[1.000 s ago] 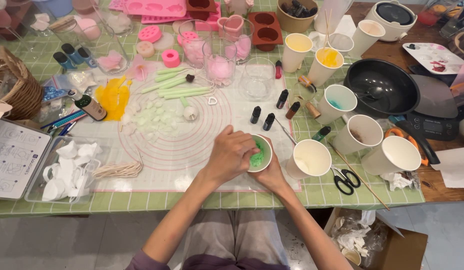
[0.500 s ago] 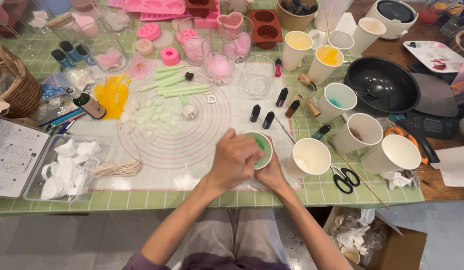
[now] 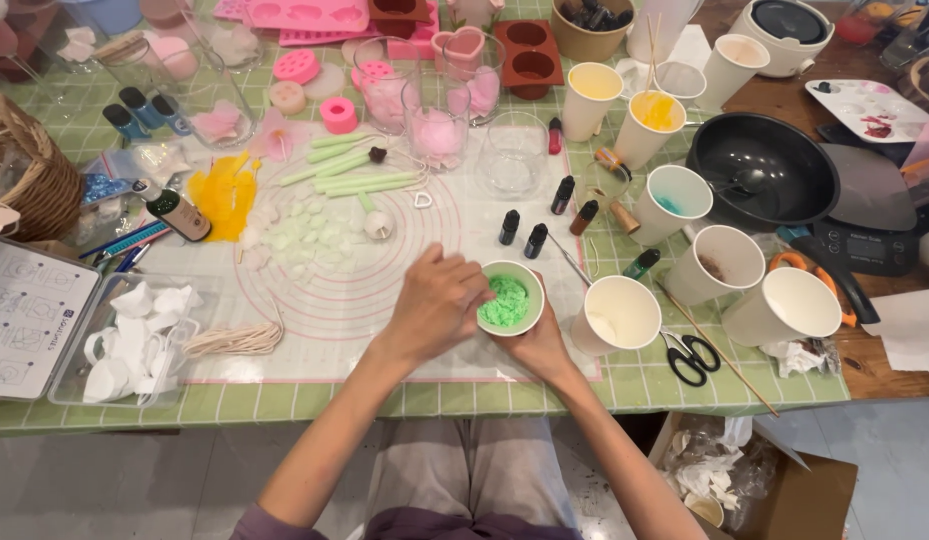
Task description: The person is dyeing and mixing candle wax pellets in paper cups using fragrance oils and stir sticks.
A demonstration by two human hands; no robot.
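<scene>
My right hand [image 3: 538, 343] cups a white paper cup [image 3: 512, 297] from below and the right; the cup holds crumbly green wax. My left hand [image 3: 435, 305] rests beside the cup's left rim, fingers curled and touching it, and I cannot see anything pinched in them. Both hands hover over a pale silicone mat [image 3: 325, 290] with pink ring markings. Pale green and white wax petals [image 3: 300, 235] lie scattered on the mat to the upper left, near several green wax sticks [image 3: 360, 175].
White paper cups [image 3: 618, 313] stand right of my hands, with scissors [image 3: 690, 357] and a thin wooden stick [image 3: 715, 350]. Small dark dye bottles [image 3: 523, 233], glass jars [image 3: 435, 125], pink moulds [image 3: 305, 12], a black pot [image 3: 760, 170], a wick coil [image 3: 235, 340] and a wicker basket [image 3: 30, 170] crowd the table.
My left hand has slid off the top of the cup to its left side, uncovering the green wax inside. The right hand stays under the cup.
</scene>
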